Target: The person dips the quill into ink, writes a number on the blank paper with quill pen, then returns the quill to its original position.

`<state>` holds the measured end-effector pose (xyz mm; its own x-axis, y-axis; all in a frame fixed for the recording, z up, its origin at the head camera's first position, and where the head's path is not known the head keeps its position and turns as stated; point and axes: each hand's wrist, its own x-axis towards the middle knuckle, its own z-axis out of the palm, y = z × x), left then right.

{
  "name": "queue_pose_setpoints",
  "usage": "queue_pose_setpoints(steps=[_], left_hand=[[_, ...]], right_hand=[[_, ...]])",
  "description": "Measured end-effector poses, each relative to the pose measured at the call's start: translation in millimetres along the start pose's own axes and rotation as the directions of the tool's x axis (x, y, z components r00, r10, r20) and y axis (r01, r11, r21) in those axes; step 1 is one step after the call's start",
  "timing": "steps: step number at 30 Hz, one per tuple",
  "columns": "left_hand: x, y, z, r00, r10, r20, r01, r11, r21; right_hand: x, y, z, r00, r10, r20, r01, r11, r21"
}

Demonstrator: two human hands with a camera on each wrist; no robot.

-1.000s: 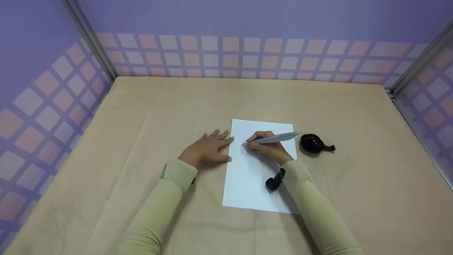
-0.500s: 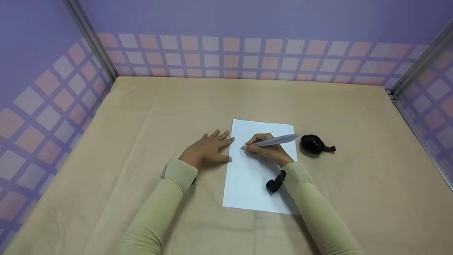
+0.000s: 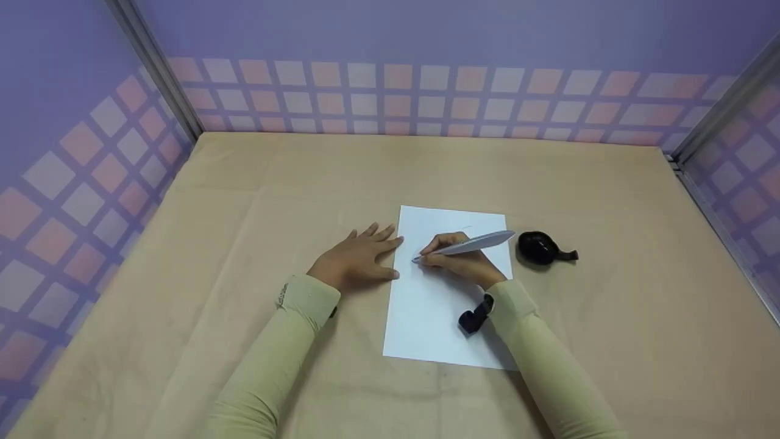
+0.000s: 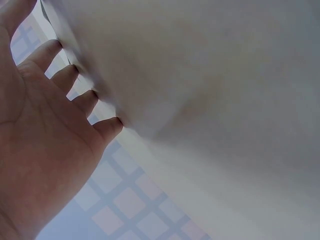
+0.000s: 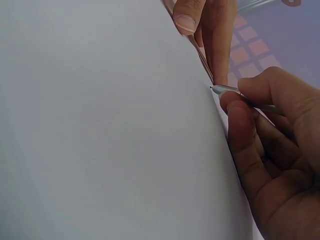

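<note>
Right grip (image 3: 460, 263) pinching pen (image 3: 469, 244), tip on paper (image 3: 432, 317); left hand (image 3: 359, 259) flat at paper edge. Best light pressure, paper pinned.

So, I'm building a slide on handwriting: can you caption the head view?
Right hand writes with a feather-shaped pen on white paper; left hand rests flat at its edge.

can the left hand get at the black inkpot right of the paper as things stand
Probably not easily. The left hand lies flat at the paper's left edge; the black inkpot sits beyond the right edge, with the right hand and its pen between.
</note>
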<state>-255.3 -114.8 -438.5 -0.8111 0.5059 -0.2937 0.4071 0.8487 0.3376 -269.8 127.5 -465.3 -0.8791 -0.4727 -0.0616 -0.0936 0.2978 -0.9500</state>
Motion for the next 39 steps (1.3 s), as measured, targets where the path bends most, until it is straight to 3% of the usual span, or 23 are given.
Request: queue_pose_setpoints(steps=[10, 26, 39], left_hand=[[-0.9, 0.3, -0.4, 1.000, 0.010, -0.002, -0.010, 1.000, -0.008], [-0.1, 0.6, -0.5, 1.000, 0.009, 0.006, -0.009, 1.000, -0.002], [-0.8, -0.2, 0.6, 1.000, -0.007, -0.009, 0.007, 1.000, -0.008]], right_hand=[[-2.2, 0.0, 0.0, 0.999, 0.014, 0.052, -0.016, 0.999, 0.034], [-6.3, 0.0, 0.1, 0.989, -0.067, 0.133, 0.065, 0.998, 0.022], [-9.0, -4.6, 1.9, 0.976, -0.080, 0.202, 0.068, 0.995, 0.066]])
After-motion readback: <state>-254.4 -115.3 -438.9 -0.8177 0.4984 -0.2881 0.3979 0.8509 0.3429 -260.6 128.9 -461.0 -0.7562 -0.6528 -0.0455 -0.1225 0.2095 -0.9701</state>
